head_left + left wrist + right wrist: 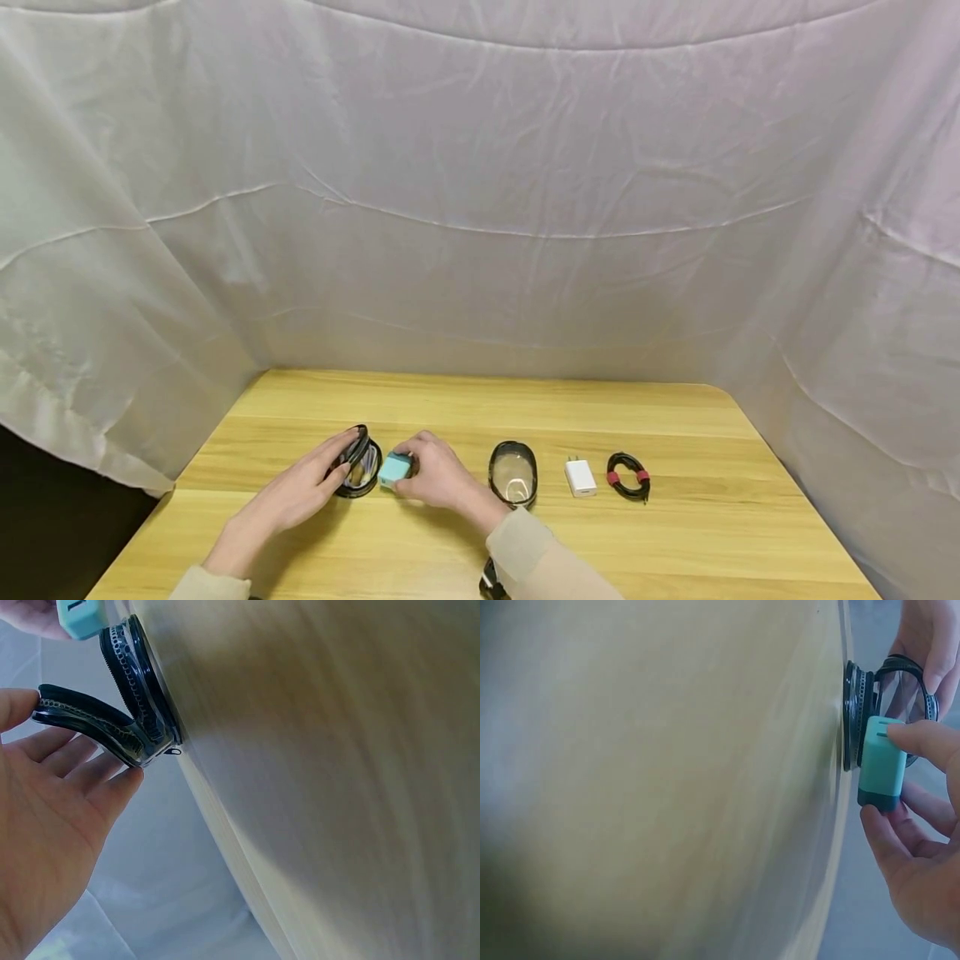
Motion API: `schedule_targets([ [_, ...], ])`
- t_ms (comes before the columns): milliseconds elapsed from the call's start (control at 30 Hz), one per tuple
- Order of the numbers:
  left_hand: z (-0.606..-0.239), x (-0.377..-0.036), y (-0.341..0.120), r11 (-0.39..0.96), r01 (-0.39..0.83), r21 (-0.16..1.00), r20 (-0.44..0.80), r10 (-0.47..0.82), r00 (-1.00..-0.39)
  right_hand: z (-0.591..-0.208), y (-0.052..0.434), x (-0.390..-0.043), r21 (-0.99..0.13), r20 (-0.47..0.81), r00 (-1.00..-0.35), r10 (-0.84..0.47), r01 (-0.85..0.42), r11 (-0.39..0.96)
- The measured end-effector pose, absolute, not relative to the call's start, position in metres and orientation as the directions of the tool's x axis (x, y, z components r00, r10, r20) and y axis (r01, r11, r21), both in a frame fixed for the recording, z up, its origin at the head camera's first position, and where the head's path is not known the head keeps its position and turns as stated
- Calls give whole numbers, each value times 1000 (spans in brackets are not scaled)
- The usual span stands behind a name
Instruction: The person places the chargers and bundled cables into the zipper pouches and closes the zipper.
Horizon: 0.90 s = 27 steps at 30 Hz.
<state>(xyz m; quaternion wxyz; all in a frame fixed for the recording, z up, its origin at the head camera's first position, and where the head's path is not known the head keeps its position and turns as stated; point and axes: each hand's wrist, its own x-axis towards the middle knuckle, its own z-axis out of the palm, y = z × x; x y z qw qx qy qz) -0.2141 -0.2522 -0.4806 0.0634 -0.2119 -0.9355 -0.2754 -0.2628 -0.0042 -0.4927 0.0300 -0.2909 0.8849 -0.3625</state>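
Observation:
My left hand grips the raised lid of a small clear zip case with black edging, between thumb and fingers. The case's lower half sits on the table, and its metal zip pull shows near the fold. In my right hand is a teal charger with a darker end and slots in the opposite face, pinched between thumb and fingertips. That charger is just right of the case's mouth in the head view. What lies inside the case cannot be made out clearly.
Right of my hands on the wooden table lie a second clear black-edged case, a white charger and a coiled black cable with red ties. A black object shows beside my right sleeve. Grey cloth hangs around.

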Motion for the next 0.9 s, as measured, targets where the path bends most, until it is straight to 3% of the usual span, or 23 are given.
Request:
schedule_targets([
  [900,-478,-212,-254,762,404,505,203,350,-914,-495,-50,-264,-745,182,-861,-475,-436,505],
])
